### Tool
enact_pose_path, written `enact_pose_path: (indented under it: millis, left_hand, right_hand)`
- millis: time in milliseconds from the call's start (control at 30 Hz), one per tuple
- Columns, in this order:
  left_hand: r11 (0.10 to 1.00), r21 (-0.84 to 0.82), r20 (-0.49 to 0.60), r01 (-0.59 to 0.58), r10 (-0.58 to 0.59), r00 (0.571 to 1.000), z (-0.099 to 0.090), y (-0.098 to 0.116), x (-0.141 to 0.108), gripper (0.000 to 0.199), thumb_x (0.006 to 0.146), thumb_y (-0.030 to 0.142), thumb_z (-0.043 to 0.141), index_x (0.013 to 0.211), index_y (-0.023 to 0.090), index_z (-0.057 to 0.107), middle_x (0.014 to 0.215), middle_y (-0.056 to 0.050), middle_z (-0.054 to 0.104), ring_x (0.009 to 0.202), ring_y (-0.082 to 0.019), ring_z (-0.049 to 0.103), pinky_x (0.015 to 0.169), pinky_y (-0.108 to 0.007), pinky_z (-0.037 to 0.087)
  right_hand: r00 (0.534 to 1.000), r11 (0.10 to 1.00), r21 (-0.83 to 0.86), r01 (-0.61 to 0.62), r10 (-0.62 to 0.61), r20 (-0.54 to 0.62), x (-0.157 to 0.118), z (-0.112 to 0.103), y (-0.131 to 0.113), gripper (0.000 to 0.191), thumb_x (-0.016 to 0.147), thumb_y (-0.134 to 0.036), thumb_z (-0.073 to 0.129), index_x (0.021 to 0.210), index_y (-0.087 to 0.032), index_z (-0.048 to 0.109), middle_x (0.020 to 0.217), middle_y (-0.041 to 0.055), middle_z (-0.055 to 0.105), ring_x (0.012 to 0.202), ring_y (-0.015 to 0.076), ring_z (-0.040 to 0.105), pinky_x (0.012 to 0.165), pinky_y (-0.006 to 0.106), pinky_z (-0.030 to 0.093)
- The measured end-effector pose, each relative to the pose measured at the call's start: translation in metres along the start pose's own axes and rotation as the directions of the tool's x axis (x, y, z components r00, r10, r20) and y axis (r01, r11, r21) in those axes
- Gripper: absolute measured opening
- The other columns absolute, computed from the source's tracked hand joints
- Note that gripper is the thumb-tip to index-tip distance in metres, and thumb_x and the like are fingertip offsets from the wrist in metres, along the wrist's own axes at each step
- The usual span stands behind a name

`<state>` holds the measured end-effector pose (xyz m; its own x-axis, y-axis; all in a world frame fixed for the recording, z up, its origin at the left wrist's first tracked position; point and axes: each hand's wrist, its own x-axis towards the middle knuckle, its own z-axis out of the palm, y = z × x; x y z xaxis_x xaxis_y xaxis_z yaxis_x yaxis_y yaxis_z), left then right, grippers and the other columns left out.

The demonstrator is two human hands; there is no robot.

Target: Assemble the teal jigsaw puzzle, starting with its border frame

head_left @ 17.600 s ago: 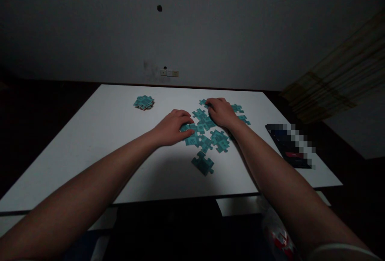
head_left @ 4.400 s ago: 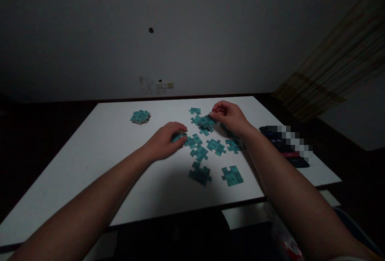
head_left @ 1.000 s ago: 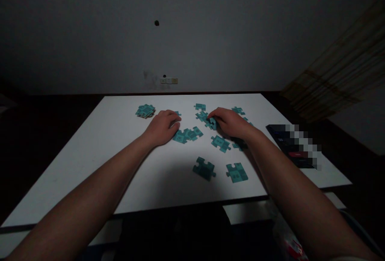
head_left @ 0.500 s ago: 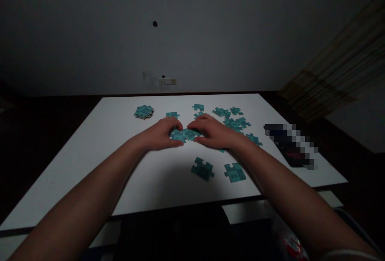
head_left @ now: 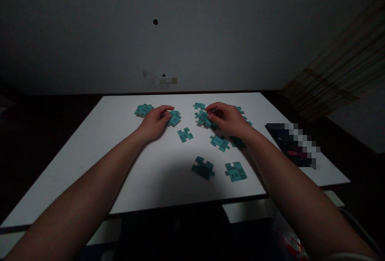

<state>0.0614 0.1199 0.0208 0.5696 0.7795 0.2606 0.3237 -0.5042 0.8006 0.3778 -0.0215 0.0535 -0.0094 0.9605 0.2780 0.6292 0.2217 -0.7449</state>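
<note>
White table [head_left: 69, 184]; left fingers [head_left: 165, 109] touch jigsaw piece [head_left: 175, 119]; right fingers [head_left: 213, 106] seemingly pinch another piece [head_left: 203, 118].

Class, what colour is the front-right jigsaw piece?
The piece is teal with darker markings, shown in the head view.

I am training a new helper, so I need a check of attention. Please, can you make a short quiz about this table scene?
1. True or false: the small stack of teal puzzle pieces lies nearer the left hand than the right hand.
2. What lies at the right side of the white table? A: a dark flat object; B: a mug; C: scissors.
3. Fill in: the darker puzzle piece lies to the ___ of the lighter puzzle piece.

Key: 1 true; 2 A; 3 left.
</note>
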Motion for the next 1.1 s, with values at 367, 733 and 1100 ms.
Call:
enact_pose_path:
  millis: [367,733,1100]
  left_hand:
    - [0.976,-0.188,0.065,0.105,-0.094,0.993,0.004,0.0,-0.002,0.048,0.097,0.042,0.077,0.138,0.016,0.077,0.09,-0.006,0.081,0.077,-0.023,0.076,0.078,-0.04,0.066]
    - [0.998,-0.064,0.146,0.018,-0.008,0.989,0.021,0.016,-0.006,0.05,0.089,0.04,0.081,0.131,0.014,0.083,0.108,-0.012,0.085,0.091,-0.025,0.078,0.089,-0.044,0.067]
    - [0.956,0.169,0.333,-0.239,0.173,0.927,0.024,0.039,-0.019,0.046,0.101,0.05,0.072,0.139,0.028,0.084,0.129,-0.011,0.086,0.116,-0.032,0.079,0.108,-0.053,0.064]
  right_hand:
    - [0.981,0.995,0.084,-0.062,0.045,0.19,-0.002,0.01,-0.003,0.028,0.102,-0.028,0.07,0.127,-0.028,0.083,0.124,0.0107,0.086,0.113,0.0286,0.08,0.104,0.047,0.065]
    - [0.653,0.937,0.298,-0.183,0.343,-0.676,0.015,-0.063,0.034,0.018,0.082,-0.026,0.055,0.088,-0.026,0.072,0.074,0.0019,0.065,0.065,0.0201,0.056,0.061,0.031,0.041]
    - [0.891,0.74,-0.534,-0.409,0.449,-0.06,-0.019,-0.079,0.033,0.034,0.09,-0.053,0.088,0.105,-0.022,0.085,0.109,0.0148,0.086,0.097,0.0324,0.078,0.084,0.04,0.055]
